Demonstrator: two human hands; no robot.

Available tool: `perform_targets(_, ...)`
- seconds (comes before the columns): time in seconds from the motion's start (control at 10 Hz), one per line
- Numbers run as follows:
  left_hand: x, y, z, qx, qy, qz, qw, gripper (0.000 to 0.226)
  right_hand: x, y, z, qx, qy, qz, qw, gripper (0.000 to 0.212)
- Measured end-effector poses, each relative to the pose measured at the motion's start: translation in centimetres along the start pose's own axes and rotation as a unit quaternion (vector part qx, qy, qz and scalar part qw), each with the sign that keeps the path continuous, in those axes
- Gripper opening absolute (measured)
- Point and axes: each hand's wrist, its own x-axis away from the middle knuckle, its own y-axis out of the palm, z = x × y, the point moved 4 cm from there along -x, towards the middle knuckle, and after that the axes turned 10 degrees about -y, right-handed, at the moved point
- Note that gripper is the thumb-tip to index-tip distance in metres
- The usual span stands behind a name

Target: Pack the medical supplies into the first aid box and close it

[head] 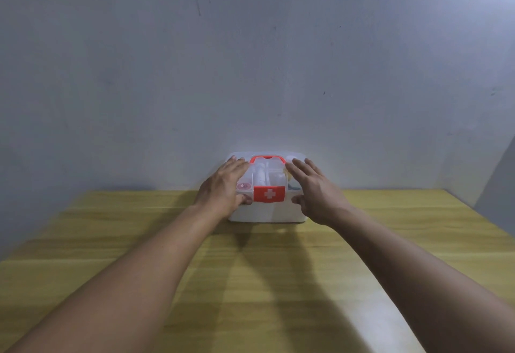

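Observation:
A white first aid box stands at the far edge of the wooden table, against the wall. Its clear lid is down, with a red handle on top and a red latch with a white cross at the front. Supplies show dimly through the lid, among them a pink round item at the left. My left hand lies flat on the lid's left side, thumb at the front rim. My right hand spreads over the lid's right side with straight fingers, thumb near the front edge.
The yellow wooden table stretches from me to the grey wall. My forearms cross it from the lower corners. A darker wall panel rises at the far right.

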Motion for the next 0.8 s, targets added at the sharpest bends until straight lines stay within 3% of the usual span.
perform_targets(0.5, -1.4, 0.9, -0.6, 0.003, 0.0, -0.008, 1.0, 0.089, -1.2, 0.8, 0.9, -0.008, 0.005, 0.012, 1.0, 0.08)
perform_targets(0.6, -1.2, 0.8, -0.3, -0.049, -0.006, -0.029, 0.998, 0.09, -1.1, 0.7, 0.7, -0.011, 0.006, 0.007, 1.0, 0.08)
perform_targets(0.7, -1.0, 0.8, 0.4, -0.211, -0.023, -0.076, 0.974, 0.101, -0.9, 0.7, 0.5, 0.024, 0.015, -0.015, 0.999, 0.084)
perform_targets(0.8, 0.3, 0.3, 0.8, -0.259, -0.044, -0.086, 0.961, 0.121, 0.7, 0.0, 0.0, 0.03, 0.038, -0.014, 0.999, 0.09)
